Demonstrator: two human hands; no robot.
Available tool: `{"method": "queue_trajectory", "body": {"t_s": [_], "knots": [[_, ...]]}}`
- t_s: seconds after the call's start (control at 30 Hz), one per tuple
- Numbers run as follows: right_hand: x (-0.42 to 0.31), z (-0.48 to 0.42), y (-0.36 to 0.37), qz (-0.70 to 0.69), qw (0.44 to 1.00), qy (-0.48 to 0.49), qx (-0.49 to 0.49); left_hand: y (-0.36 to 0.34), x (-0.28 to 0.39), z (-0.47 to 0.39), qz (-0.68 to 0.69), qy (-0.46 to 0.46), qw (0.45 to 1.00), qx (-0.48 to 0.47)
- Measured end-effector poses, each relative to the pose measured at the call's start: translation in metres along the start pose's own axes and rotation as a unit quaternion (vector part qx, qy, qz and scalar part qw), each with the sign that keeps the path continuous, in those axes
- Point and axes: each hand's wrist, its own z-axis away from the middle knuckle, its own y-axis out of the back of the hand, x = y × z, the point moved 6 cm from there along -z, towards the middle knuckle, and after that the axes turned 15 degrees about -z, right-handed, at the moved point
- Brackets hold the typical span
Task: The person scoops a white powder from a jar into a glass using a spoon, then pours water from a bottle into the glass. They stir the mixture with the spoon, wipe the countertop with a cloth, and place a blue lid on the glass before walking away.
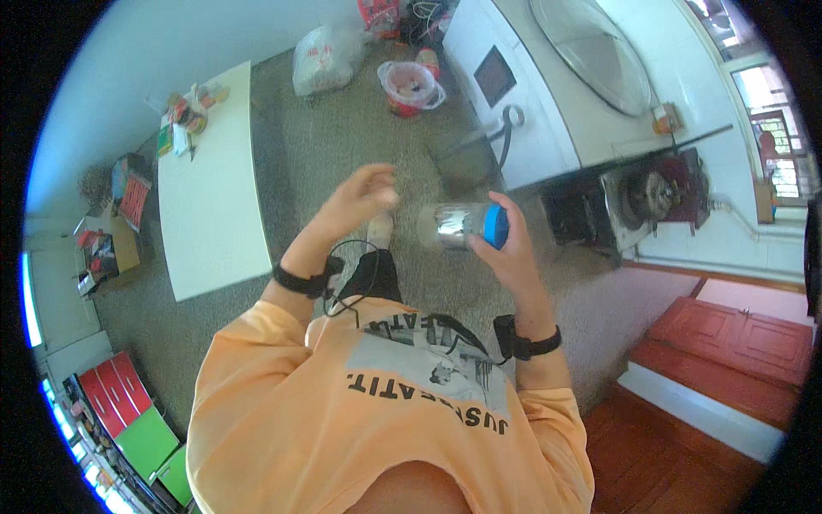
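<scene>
My right hand (514,241) grips a clear jar (454,225) by its blue lid (496,226), with the jar lying sideways in the air, its lid end towards the palm. Something shiny and silvery shows in or on the jar's wall; whether it is contents or reflection cannot be told. To the left of the jar, my left hand (359,199) is raised over the floor with its fingers loosely curled and apart, holding nothing. It does not touch the jar. Both wrists wear black bands, and a thin black cable hangs near the left one.
A pale table (215,212) stands at the left, with small packages at its far end. Ahead on the floor are a red-and-white bucket (411,87) and a filled white plastic bag (324,61). A stove (648,196) and a counter (559,83) bound the right side.
</scene>
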Motion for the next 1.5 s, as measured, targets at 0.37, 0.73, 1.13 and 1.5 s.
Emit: {"method": "queue_trajectory", "body": {"t_s": [0.37, 0.73, 1.13, 1.5], "knots": [[0.047, -0.354, -0.018, 0.102, 0.989, 0.036, 0.097, 0.148, -0.030, -0.107, 0.001, 0.180, 0.971, 0.157], [0.166, -0.210, 0.114, 0.043, 0.968, -0.243, 0.036, 0.068, 0.003, -0.188, 0.063, 0.136, 0.988, -0.022], [0.155, 0.298, 0.270, 0.094, 0.830, -0.376, 0.401, -0.235, 0.323, -0.135, 0.502, 0.021, 0.612, -0.611], [0.096, 0.563, 0.267, 0.062, 0.620, -0.412, 0.665, -0.518, 0.373, -0.034, 0.240, -0.101, 0.801, -0.539]]}}
